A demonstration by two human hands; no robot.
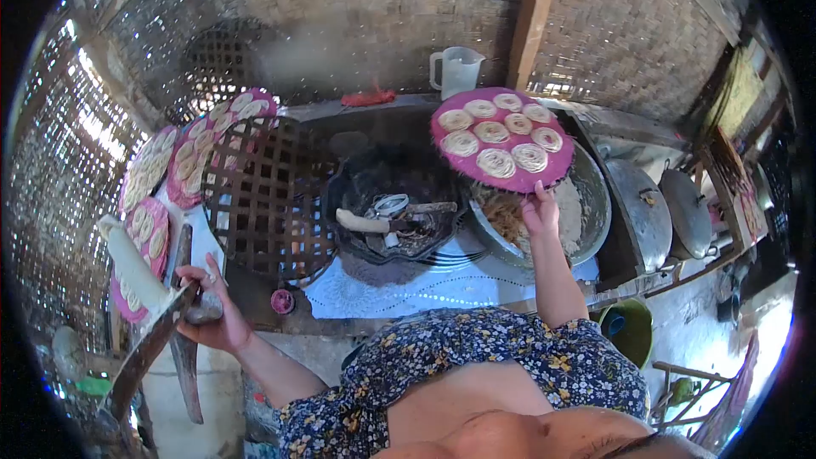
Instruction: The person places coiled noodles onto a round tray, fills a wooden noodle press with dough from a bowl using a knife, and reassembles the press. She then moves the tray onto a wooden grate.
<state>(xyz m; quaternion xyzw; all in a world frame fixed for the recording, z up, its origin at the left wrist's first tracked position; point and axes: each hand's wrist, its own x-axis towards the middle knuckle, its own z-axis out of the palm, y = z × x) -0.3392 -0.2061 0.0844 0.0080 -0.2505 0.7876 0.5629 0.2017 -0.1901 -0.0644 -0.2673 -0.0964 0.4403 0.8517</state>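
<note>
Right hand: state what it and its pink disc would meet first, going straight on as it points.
Likely the wooden post at the woven wall, though depth is unclear and the disc might brush the jug first.

You face a woven back wall (382, 0), broken by a wooden post (535, 17). Daylight speckles through gaps in the side wall (55, 119) on your left. Rightward, you have a wooden shelf (731, 174) above a pale floor (693, 323), brightly lit near the edge.
</note>
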